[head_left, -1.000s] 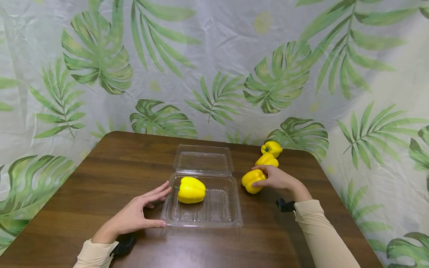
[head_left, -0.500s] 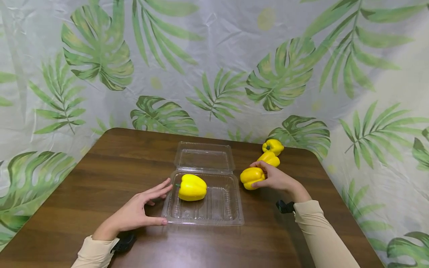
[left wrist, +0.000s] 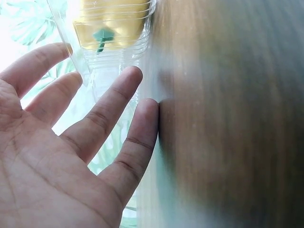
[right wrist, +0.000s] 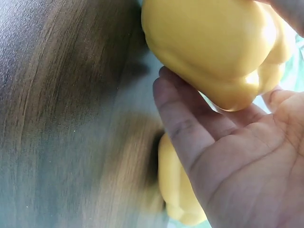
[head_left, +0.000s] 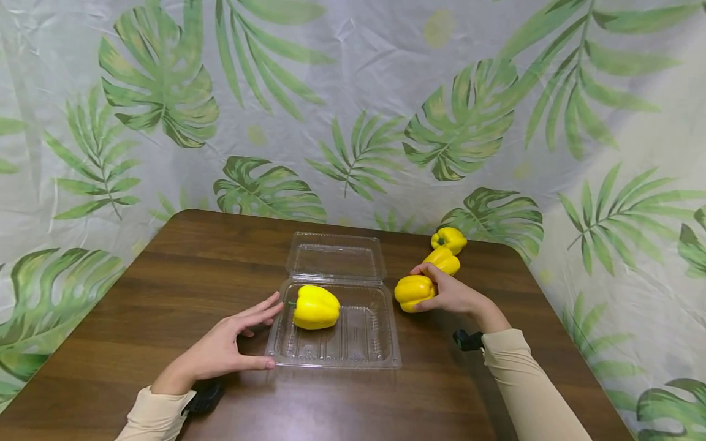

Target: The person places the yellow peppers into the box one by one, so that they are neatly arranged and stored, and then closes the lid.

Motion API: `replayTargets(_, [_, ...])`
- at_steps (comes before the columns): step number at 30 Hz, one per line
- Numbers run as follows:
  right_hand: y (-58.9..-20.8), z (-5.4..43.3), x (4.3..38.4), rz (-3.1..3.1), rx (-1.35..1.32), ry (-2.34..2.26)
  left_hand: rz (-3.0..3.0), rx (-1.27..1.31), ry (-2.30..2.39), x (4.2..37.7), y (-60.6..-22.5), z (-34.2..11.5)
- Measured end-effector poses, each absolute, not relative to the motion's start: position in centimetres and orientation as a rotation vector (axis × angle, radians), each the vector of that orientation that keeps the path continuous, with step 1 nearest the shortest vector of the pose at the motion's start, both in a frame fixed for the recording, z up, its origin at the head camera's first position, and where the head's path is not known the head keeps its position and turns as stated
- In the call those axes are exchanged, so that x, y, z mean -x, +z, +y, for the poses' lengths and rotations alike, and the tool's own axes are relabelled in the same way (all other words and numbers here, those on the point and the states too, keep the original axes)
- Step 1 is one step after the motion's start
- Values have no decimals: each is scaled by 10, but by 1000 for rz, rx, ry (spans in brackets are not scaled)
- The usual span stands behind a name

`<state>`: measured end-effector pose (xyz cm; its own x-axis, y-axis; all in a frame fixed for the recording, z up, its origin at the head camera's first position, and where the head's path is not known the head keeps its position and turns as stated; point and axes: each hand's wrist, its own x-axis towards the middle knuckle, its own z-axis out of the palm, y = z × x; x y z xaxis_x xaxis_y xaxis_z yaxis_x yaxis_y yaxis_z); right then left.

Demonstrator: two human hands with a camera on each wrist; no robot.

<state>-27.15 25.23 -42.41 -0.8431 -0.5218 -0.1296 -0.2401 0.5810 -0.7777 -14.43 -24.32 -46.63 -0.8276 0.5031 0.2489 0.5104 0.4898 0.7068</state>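
Observation:
A clear plastic clamshell container (head_left: 364,361) lies with its lid folded back on the table. Inside its base, towards the left, a yellow bell pepper (head_left: 316,307) rests on its side, green stem pointing left. My left hand (head_left: 228,343) is spread at the container's left edge, its fingertips touching the rim; the left wrist view shows the fingers (left wrist: 111,109) fairly straight. To the right of the container, my right hand (head_left: 455,294) grips another yellow bell pepper (head_left: 412,293) between thumb and fingers. In the right wrist view, that pepper (right wrist: 209,38) sits by the tabletop.
Behind the right hand lie two more yellow bell peppers, a nearer one (head_left: 443,261) partly hidden and a farther one (head_left: 449,239) near the back edge. The brown wooden table (head_left: 331,404) meets a leaf-patterned curtain (head_left: 353,92) at the back.
The pepper in my right hand has turned and shifted slightly left over the last second. My left hand has stayed at the container's edge.

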Motion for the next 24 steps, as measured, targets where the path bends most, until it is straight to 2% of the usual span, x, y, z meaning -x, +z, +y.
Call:
replayTargets(15, [-425,258,270,2414,623,-1199,-2694,923,-1285,144,-465,-243])
replayTargets(24, [-423,265,269,2486,632,-1030,-2694,927,-1281,144,-467,-243])
